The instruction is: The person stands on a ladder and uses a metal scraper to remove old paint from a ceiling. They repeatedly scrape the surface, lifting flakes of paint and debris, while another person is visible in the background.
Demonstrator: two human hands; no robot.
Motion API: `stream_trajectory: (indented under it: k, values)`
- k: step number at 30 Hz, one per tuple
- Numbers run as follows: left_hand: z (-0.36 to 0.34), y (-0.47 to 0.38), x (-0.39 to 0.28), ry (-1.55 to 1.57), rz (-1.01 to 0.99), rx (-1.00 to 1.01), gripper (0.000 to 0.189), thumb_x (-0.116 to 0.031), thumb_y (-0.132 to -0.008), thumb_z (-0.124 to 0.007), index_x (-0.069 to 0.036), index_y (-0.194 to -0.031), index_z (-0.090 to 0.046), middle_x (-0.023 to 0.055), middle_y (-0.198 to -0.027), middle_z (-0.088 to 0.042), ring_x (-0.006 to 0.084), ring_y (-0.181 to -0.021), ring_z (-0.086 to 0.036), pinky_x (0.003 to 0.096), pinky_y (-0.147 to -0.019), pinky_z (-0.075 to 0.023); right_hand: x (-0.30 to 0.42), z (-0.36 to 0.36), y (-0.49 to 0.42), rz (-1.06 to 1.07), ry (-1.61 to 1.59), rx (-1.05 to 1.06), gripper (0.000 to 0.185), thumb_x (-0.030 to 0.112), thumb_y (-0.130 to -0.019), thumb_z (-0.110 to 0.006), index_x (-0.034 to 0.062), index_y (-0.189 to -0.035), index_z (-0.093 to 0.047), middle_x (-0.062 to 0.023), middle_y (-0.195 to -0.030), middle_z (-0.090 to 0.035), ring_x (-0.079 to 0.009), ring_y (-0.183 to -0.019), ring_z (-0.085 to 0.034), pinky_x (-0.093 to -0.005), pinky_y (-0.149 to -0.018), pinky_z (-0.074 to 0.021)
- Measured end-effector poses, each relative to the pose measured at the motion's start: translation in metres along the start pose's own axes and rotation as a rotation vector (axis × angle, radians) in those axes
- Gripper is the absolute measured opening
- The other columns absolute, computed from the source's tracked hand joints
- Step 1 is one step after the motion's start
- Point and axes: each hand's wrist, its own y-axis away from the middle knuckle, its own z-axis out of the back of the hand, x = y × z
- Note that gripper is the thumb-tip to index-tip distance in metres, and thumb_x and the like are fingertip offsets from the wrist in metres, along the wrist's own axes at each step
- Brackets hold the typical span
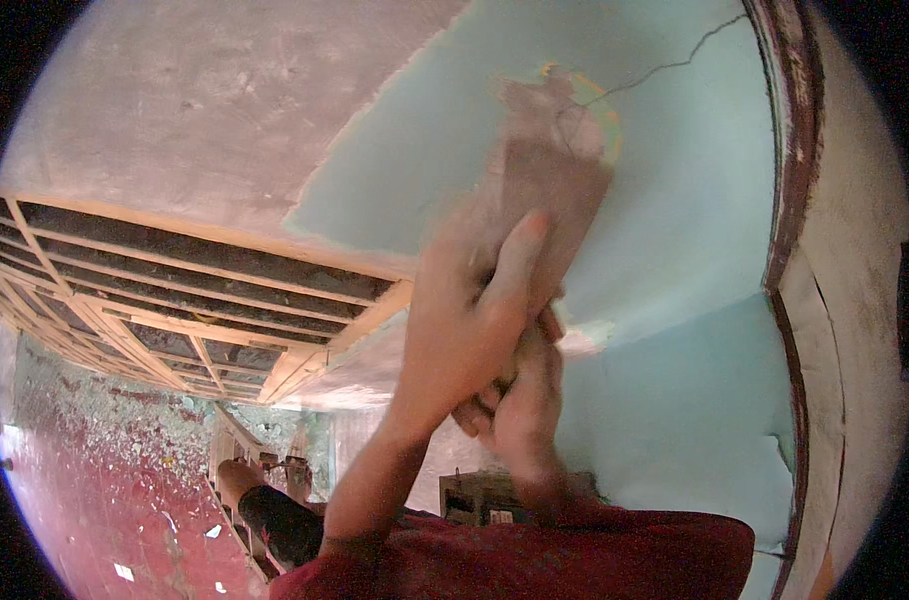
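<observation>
In front of a wall stands a flat, brown, roughly rectangular tool (563,202), blurred, its exact kind unclear. My left hand (462,300) grips its left side, with the thumb lying along its face. Lower down, my right hand (525,390) has curled fingers around what seems to be the tool's lower end, partly hidden by the left hand. Just beyond the tool's upper end is a rough bare patch (540,101) in the pale blue-green painted wall (687,195). A thin crack (668,66) runs from this patch up to the right.
Wooden framing (199,292) with dark gaps lies left. Below are a wooden ladder (233,435), a leg in dark clothing (282,525) and a red floor (116,502) strewn with pale debris. A dark box-like object (473,495) is behind my arms. Dark trim (788,247) edges the wall at right.
</observation>
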Motion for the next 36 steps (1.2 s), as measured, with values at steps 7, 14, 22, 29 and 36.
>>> stream_trajectory:
  k: [7,14,22,29,36]
  values:
    - [0.040,0.048,0.085,-0.045,0.376,-0.018,0.056,-0.041,-0.096,-0.050,0.006,-0.071,-0.067,0.0091,-0.056,-0.062,0.0128,-0.051,-0.059,0.0268,-0.049,-0.0456,-0.098,0.044,-0.014,0.036,0.266,-0.058,0.048,0.049,-0.098,-0.036,0.0023,-0.107,-0.045,0.0001,-0.055,-0.047,-0.0075,-0.039,-0.043,-0.0248,-0.032,-0.0339]
    - [0.060,0.055,0.106,-0.187,0.296,-0.074,0.050,-0.033,-0.095,-0.054,0.007,-0.069,-0.066,0.0105,-0.056,-0.064,0.0123,-0.050,-0.058,0.0263,-0.048,-0.0443,-0.132,0.047,-0.023,0.102,0.346,0.028,0.048,0.049,-0.097,-0.037,0.0025,-0.105,-0.047,-0.0019,-0.058,-0.052,-0.0097,-0.041,-0.048,-0.0270,-0.034,-0.0367]
    - [0.064,0.018,0.080,-0.313,0.018,0.003,0.039,-0.026,-0.092,-0.058,0.006,-0.070,-0.066,0.0139,-0.054,-0.061,0.0128,-0.047,-0.056,0.0292,-0.046,-0.0418,-0.112,0.025,-0.037,0.133,0.360,0.003,0.051,0.051,-0.096,-0.038,0.0013,-0.103,-0.049,-0.0033,-0.061,-0.056,-0.0110,-0.048,-0.055,-0.0289,-0.039,-0.0408]
    - [0.062,0.034,0.078,-0.295,0.201,-0.099,0.040,-0.023,-0.091,-0.059,0.006,-0.064,-0.063,0.0153,-0.048,-0.054,0.0118,-0.042,-0.050,0.0332,-0.042,-0.0364,-0.116,0.022,-0.030,0.323,0.535,-0.009,0.052,0.052,-0.097,-0.036,0.0019,-0.104,-0.048,-0.0021,-0.054,-0.051,-0.0076,-0.040,-0.047,-0.0261,-0.034,-0.0348]
    - [0.054,0.011,0.042,-0.360,0.225,0.005,0.048,-0.037,-0.093,-0.057,0.005,-0.072,-0.068,0.0091,-0.058,-0.064,0.0118,-0.053,-0.059,0.0274,-0.048,-0.0452,-0.078,0.004,-0.030,0.100,0.172,0.024,0.056,0.056,-0.096,-0.034,0.0020,-0.104,-0.046,-0.0028,-0.057,-0.051,-0.0071,-0.043,-0.046,-0.0270,-0.034,-0.0352]
